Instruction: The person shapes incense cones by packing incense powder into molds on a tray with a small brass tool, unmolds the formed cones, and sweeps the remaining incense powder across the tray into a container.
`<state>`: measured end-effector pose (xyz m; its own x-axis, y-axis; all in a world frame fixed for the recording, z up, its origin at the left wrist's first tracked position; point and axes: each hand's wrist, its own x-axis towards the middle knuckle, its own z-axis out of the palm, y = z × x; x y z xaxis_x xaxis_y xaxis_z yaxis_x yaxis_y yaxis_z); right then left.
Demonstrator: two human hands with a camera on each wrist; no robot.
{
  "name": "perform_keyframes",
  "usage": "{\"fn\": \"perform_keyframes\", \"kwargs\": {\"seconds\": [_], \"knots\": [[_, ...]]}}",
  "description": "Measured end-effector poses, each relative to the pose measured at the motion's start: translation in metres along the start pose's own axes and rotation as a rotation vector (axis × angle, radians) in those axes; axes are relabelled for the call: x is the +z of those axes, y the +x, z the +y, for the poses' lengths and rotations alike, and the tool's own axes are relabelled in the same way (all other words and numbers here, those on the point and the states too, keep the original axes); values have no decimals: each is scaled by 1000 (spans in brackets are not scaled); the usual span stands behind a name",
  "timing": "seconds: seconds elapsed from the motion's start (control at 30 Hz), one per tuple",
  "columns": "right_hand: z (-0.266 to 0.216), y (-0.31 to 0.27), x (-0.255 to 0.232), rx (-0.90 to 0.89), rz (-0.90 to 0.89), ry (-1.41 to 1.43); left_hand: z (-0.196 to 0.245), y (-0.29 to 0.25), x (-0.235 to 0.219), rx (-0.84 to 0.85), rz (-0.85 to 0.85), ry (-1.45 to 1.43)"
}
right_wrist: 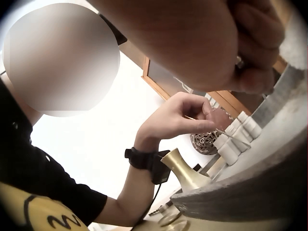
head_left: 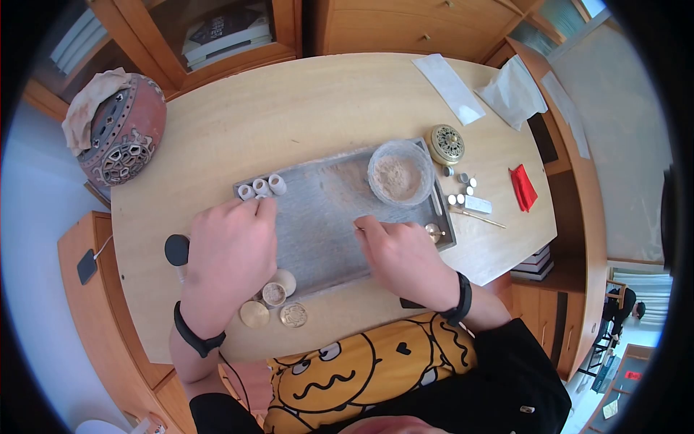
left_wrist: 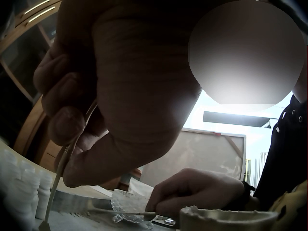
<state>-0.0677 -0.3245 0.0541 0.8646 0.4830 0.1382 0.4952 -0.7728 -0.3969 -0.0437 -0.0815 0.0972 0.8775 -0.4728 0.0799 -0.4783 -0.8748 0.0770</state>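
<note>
My left hand (head_left: 231, 235) pinches a thin metal rod (left_wrist: 61, 178) between thumb and fingers, its small flared end low over the tray. Just beyond that hand, three small white bottles (head_left: 260, 186) stand at the tray's left end. My right hand (head_left: 408, 249) is over the right half of the tray. It grips one end of a thin stick (left_wrist: 122, 211), which shows in the left wrist view; its fingers hide the held end. The grey rectangular tray (head_left: 311, 239) lies under both hands. A clear bowl (head_left: 426, 170) of pale brown powder (head_left: 396, 179) sits at its far right corner.
Brass round pieces (head_left: 254, 314) and a brass vase (right_wrist: 183, 168) stand at the tray's near left. A dark round lid (head_left: 177, 249) is beside my left wrist. Right of the tray are a pierced brass burner (head_left: 447, 145), several small pots and a red cloth (head_left: 523, 189).
</note>
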Motion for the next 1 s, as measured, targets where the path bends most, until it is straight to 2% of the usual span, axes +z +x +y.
{"fn": "perform_keyframes", "kwargs": {"seconds": [0.07,0.1,0.17,0.37,0.67,1.0], "knots": [[1,9,6,29,-152,27,0,-1,0,-9,-2,-3],[-1,10,6,26,-156,28,0,-1,1,-1,17,-14],[-6,11,5,15,-71,-25,-1,-2,2,-3,34,-32],[-2,16,17,-19,-59,-84,-1,-1,2,7,9,-7],[-25,41,27,-32,-31,-234,1,0,0,-1,-3,-8],[-29,36,30,-22,0,-241,1,-1,-1,0,-17,-8]]}}
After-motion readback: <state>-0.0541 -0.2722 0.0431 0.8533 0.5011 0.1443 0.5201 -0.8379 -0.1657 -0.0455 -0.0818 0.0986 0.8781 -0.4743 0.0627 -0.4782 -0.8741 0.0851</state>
